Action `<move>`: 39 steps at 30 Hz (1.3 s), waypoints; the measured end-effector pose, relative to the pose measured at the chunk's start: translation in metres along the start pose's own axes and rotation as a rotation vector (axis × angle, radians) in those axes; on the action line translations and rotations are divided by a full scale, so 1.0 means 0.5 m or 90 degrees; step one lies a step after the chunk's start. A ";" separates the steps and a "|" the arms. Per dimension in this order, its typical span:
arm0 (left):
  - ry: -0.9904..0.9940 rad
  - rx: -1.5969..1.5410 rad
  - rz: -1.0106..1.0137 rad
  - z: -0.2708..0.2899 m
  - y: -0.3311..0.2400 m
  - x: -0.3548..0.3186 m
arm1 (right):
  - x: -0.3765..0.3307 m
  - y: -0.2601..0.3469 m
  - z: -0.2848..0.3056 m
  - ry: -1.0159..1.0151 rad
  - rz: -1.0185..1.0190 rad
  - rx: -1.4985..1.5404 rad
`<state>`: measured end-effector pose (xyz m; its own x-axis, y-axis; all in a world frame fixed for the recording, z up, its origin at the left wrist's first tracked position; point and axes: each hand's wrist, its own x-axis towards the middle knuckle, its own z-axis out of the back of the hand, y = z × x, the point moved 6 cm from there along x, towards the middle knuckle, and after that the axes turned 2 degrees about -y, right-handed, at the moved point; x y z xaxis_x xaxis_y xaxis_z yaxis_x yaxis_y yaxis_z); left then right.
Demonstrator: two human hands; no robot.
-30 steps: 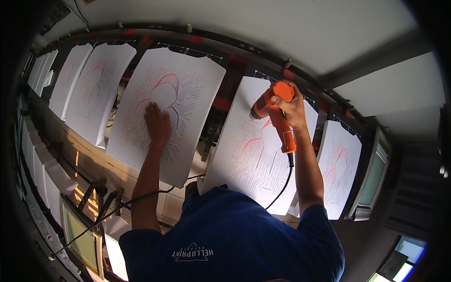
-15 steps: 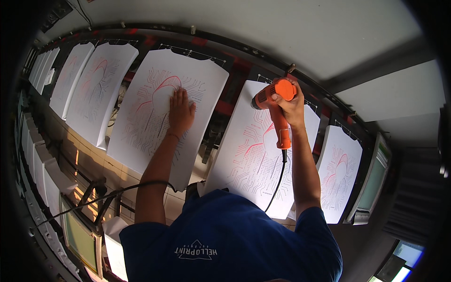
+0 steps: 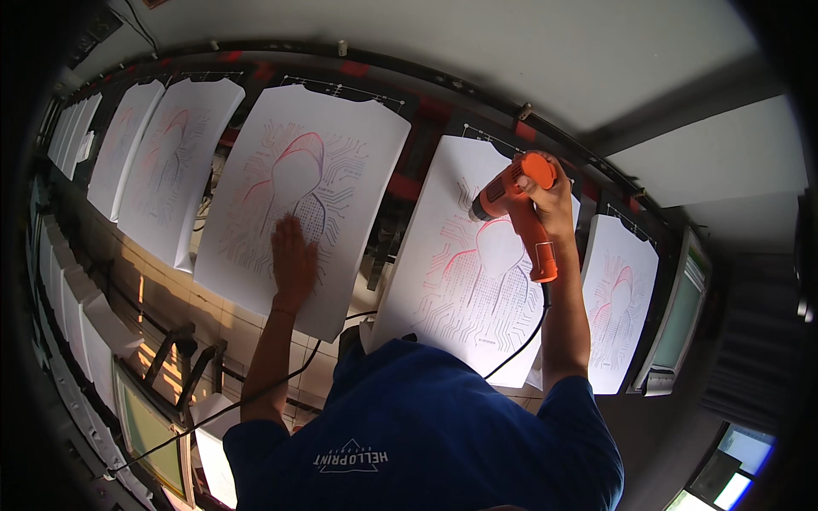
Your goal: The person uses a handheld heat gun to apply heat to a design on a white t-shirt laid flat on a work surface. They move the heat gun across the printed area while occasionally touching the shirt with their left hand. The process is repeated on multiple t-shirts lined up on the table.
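Note:
My left hand (image 3: 294,259) lies flat, fingers stretched, on the lower middle of a white shirt-shaped fabric panel (image 3: 358,145) printed with red and dark circuit-like lines. My right hand (image 3: 558,204) is closed around the handle of an orange heat gun (image 3: 532,223). Its dark nozzle slants down to the left over a second printed white panel (image 3: 409,298), near the top of the print. Whether the nozzle touches the cloth I cannot tell. A black cord (image 3: 530,339) runs from the handle's end down past my body.
More printed panels lie along the row, several to the left, such as one panel (image 3: 192,102), and one panel (image 3: 635,255) at the right. A black rail (image 3: 443,78) borders the far side. Framed screens (image 3: 677,319) stand at the right and lower left. A cable (image 3: 247,399) crosses by my left forearm.
My left hand has slid down and left over its panel, toward me. The heat gun in my right hand has shifted right and slightly nearer, its nozzle now over the print's upper part.

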<state>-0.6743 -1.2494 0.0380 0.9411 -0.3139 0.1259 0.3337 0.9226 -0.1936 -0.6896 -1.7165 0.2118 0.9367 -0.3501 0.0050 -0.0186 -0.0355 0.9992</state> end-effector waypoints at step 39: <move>0.027 -0.032 0.013 -0.017 -0.109 -0.058 | -0.091 0.000 -0.155 0.119 0.063 -0.079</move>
<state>-0.7194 -1.2926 0.0369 0.9486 -0.3062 0.0799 0.3164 0.9167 -0.2439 -0.7049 -1.6282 0.2147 0.9811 -0.1659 0.0995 -0.0819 0.1095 0.9906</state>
